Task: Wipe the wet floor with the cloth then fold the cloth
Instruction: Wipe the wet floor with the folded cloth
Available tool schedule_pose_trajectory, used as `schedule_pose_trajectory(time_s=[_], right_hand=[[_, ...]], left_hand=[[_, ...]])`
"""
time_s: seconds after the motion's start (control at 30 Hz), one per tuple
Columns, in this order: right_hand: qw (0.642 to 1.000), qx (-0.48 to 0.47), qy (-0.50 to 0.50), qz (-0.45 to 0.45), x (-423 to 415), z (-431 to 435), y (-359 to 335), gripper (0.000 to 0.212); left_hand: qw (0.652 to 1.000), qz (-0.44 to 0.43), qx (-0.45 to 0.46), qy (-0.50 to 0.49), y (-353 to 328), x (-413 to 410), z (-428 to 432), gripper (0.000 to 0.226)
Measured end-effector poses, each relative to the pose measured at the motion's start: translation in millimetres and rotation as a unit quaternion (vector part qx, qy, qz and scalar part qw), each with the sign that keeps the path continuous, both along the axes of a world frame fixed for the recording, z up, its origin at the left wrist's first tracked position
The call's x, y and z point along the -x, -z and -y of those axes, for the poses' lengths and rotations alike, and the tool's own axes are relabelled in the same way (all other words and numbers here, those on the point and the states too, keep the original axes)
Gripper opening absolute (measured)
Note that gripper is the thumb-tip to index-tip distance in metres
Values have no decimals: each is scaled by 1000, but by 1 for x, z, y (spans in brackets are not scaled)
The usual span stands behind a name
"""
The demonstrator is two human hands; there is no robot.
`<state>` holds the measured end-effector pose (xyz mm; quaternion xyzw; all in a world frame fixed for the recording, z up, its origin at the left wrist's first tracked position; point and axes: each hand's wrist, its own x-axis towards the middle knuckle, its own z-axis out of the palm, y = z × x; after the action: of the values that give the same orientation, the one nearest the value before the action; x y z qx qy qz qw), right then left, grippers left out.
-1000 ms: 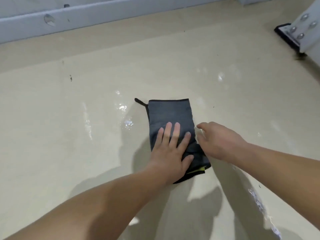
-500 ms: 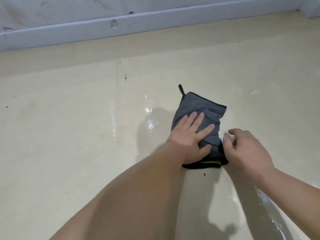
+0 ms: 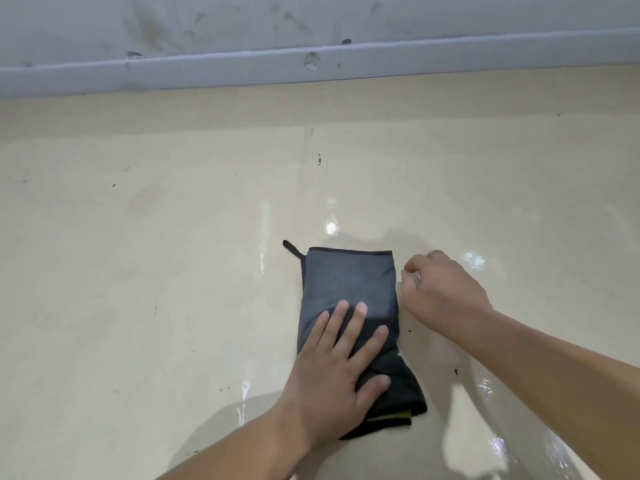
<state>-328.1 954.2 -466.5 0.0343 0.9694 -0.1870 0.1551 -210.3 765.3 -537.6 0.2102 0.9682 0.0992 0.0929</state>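
Note:
A dark grey cloth [image 3: 349, 282] with black trim lies folded into a long rectangle on the beige floor [image 3: 145, 289]. A small black loop sticks out at its far left corner, and a strip of yellow-green shows at its near end. My left hand [image 3: 341, 368] lies flat on the near half of the cloth, fingers spread. My right hand [image 3: 440, 292] hovers just beside the cloth's right edge, fingers curled in, and I see nothing held in it.
Wet glossy patches [image 3: 491, 393] shine on the floor to the right of the cloth and near its far end. A grey baseboard [image 3: 311, 65] and a stained wall run across the far side. Small dark specks dot the floor.
The cloth now lies straighter, its long side pointing away from me. My right hand has moved from the near right corner up along the right edge. The left hand stays pressed on the cloth.

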Motion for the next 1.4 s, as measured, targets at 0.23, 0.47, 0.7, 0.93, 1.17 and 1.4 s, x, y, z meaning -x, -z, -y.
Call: schedule_pose_trajectory(time_s=[0.23,0.47,0.7,0.93,1.17,1.4], right_hand=[[995,-94,-24,28,6,10,5,22],[992,-46,-62,97,-3,-3,-2,6],[985,-51,-99,133,-8,-13,4,31],[982,-162,-97,29,-17,17,-5,25],[958,-191,-207,55,-9,89,-15,32],[980,-100,-173,10,-20,109,-15,26]], left_hand=[[992,49,34,-111,-11,47,-9,68],[980,78,100,-153,-6,168,18,71],[985,31,106,-136,-2,135,0,68],[998,4,30,-50,-2,-13,5,64],[996,4,41,73,-7,-60,86,62],[980,58,110,-156,-8,28,163,64]])
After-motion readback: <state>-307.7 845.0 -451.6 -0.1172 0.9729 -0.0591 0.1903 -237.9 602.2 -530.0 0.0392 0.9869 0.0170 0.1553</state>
